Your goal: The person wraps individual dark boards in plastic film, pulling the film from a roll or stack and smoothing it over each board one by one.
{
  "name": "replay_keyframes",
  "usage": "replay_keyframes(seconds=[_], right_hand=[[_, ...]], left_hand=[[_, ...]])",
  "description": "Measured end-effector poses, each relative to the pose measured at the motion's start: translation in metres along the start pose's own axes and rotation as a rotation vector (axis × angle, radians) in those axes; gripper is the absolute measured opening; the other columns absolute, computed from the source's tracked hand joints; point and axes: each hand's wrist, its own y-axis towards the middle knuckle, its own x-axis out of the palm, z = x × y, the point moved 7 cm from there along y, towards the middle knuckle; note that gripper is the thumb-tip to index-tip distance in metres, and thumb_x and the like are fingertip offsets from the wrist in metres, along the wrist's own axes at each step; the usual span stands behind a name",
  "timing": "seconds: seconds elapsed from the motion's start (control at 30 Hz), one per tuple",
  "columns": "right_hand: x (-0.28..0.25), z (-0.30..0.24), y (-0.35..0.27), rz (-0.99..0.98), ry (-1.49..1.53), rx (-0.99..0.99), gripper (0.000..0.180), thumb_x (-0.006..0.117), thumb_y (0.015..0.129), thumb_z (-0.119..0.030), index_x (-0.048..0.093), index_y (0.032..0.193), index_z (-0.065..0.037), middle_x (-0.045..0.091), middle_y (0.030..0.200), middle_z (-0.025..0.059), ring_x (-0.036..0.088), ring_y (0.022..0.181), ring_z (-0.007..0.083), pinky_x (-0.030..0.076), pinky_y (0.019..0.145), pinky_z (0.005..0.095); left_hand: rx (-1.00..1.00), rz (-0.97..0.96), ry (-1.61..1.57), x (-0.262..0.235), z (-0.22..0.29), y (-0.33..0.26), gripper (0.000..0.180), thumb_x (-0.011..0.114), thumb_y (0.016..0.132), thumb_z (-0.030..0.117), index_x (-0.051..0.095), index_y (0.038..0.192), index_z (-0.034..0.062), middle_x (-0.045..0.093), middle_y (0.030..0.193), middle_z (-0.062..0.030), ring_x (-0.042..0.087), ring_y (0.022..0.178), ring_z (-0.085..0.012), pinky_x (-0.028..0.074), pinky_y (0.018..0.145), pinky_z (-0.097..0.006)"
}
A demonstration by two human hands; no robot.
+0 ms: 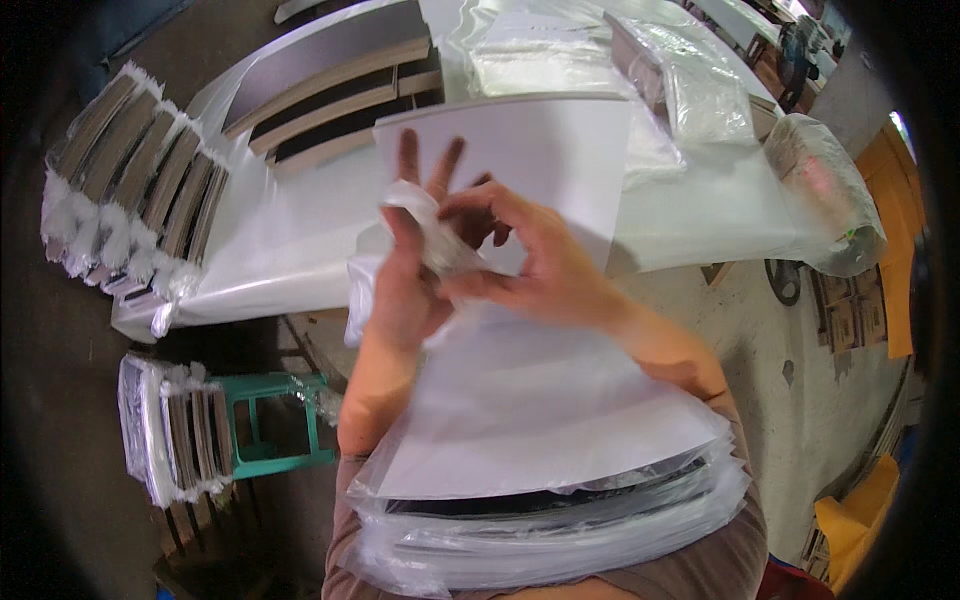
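Above my lap, both hands meet at a crumpled, thin white material [452, 245], plastic film or cloth; blur keeps me from telling which. It passes across my left hand [400, 290] between thumb and fingers, while two fingers stretch upward. My right hand [545, 260] pinches the same material from the other side, with its fingers curled. Behind the hands stands a large white board [560, 150] at the table's near edge. On my lap rests a stack of flat boards in clear plastic sleeves [550, 430], a white face on top.
The plastic-covered table [300, 225] carries dark-faced board stacks [335, 60] and clear plastic packs [700, 90]. Bundled boards [140, 165] line its left end. Lower left, a green stool [270, 465] stands beside another bundle [195, 430]. A plastic-wrapped roll [825, 190] is at the right.
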Motion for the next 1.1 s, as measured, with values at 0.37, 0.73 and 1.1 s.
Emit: replay_keyframes(seconds=[0.37,0.73,1.1], right_hand=[[-0.036,0.073,-0.008,0.253,0.356,0.287,0.013,0.054,0.083,-0.015,0.049,0.089,-0.005,0.049,0.065,-0.0005,0.047,0.060,0.0065,0.037,0.056,0.0178],[-0.032,0.055,-0.009,0.294,0.025,0.196,0.021,0.065,0.073,-0.017,0.059,0.088,-0.005,0.058,0.073,0.0011,0.053,0.072,0.0085,0.038,0.069,0.0229],[-0.018,0.085,-0.015,0.174,0.430,0.355,0.013,0.061,0.077,-0.007,0.057,0.088,-0.004,0.058,0.074,0.0018,0.050,0.062,0.0064,0.041,0.060,0.0178]], left_hand=[[-0.198,0.319,-0.063,-0.041,-0.043,-0.001,0.029,0.062,0.076,0.007,0.050,0.102,0.0032,0.057,0.094,-0.0039,0.056,0.083,-0.0143,0.047,0.069,-0.027],[-0.206,0.276,-0.210,-0.043,-0.055,0.002,0.040,0.056,0.080,0.034,0.047,0.106,0.0065,0.053,0.099,-0.0038,0.052,0.089,-0.0148,0.043,0.075,-0.028],[-0.221,0.286,-0.285,-0.032,-0.057,0.003,0.034,0.049,0.081,0.042,0.046,0.088,0.0094,0.048,0.082,0.0004,0.048,0.076,-0.0114,0.041,0.069,-0.025]])
